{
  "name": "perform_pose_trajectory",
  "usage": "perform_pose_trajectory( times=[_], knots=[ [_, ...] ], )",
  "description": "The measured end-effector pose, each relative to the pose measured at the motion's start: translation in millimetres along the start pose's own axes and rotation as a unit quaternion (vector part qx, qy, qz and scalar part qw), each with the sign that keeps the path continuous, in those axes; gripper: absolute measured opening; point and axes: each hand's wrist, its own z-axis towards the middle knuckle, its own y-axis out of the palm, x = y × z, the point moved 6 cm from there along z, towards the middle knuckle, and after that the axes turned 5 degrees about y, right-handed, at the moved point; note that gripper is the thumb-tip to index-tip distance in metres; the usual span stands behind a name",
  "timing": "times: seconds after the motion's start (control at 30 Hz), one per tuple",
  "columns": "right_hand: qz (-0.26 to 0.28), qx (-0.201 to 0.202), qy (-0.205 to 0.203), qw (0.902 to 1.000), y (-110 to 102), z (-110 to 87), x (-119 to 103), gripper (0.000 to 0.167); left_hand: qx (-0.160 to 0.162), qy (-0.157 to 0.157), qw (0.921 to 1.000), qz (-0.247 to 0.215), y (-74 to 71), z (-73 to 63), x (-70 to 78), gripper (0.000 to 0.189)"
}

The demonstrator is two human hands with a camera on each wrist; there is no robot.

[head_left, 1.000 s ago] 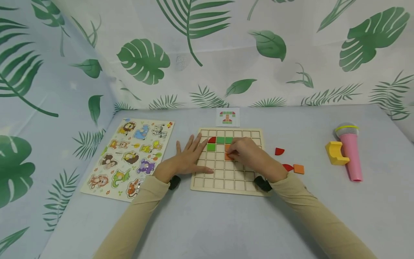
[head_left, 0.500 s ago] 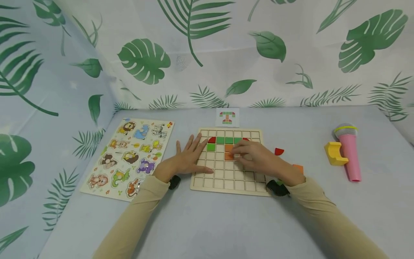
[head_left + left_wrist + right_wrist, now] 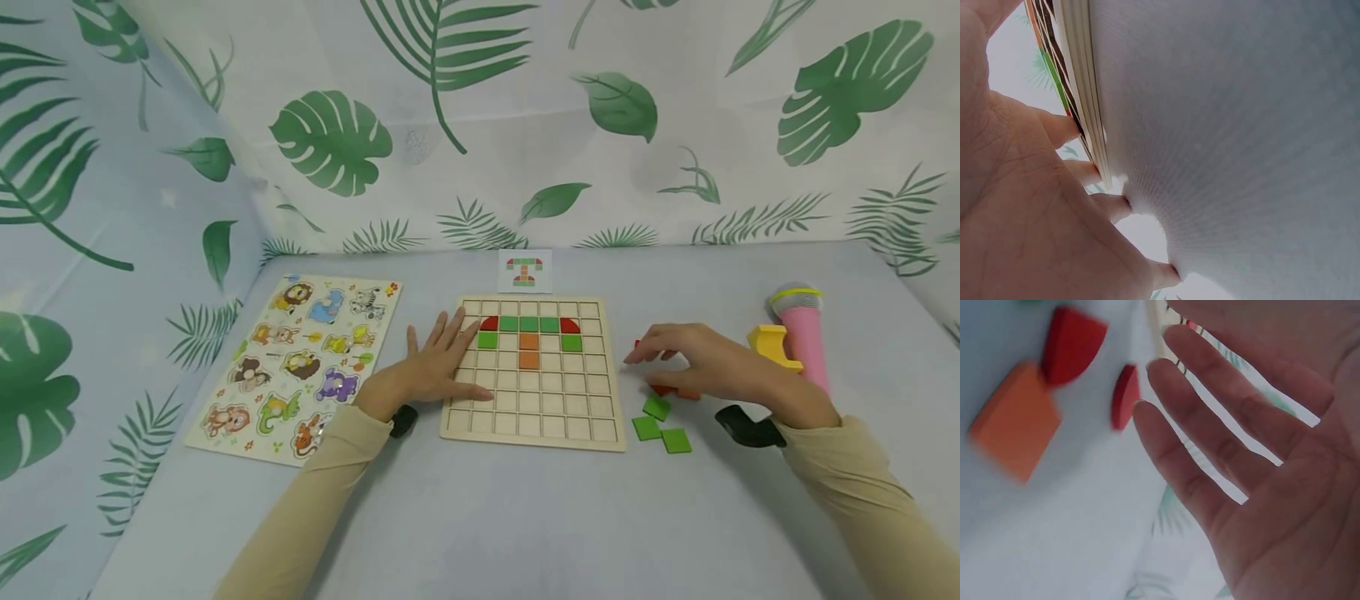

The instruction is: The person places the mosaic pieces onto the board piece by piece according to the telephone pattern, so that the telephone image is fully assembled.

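A wooden grid board (image 3: 558, 429) lies on the table, with red quarter-circles at both ends of a row of green squares (image 3: 528, 324). Below that row sit a green square at each side and two orange squares (image 3: 528, 359) in the middle. My left hand (image 3: 431, 371) rests spread on the board's left edge. Right of the board, my right hand (image 3: 705, 362) hovers with relaxed fingers and holds nothing. Under and beside it lie loose pieces: an orange square (image 3: 1016, 422), red quarter-circles (image 3: 1072, 347) and several green squares (image 3: 677, 441).
A pattern card (image 3: 525, 272) lies behind the board. An animal puzzle board (image 3: 300, 367) is at the left. On the far right lie a pink toy microphone (image 3: 804, 342) and a yellow curved block (image 3: 772, 346). Leaf-print cloth (image 3: 465, 167) hangs behind the table.
My right hand has left the orange squares and moved right, over the loose pieces. The right end of the pattern has come into view. My left hand has stayed in place.
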Motion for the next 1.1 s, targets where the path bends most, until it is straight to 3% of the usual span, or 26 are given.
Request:
perform_pose_trajectory(
  times=[0.27,0.47,0.73,1.1],
  knots=[
    [-0.003,0.012,-0.007,0.9999,-5.3,-21.0,25.8,0.032,0.000,-0.005,1.0000,0.003,0.6,1.4,-0.7,0.112],
    [-0.001,-0.006,0.016,0.9999,-4.0,-28.8,39.3,0.032,0.000,-0.002,1.0000,0.000,0.6,0.9,0.2,0.112],
    [0.023,-0.018,0.027,0.9992,0.3,-28.1,45.1,0.033,-0.001,0.002,1.0000,-0.007,0.6,-1.1,0.4,0.111],
    [0.048,-0.062,0.092,0.9927,-0.1,-22.9,50.0,0.031,-0.002,-0.004,1.0000,0.005,0.0,0.1,0.6,0.111]
  ],
)
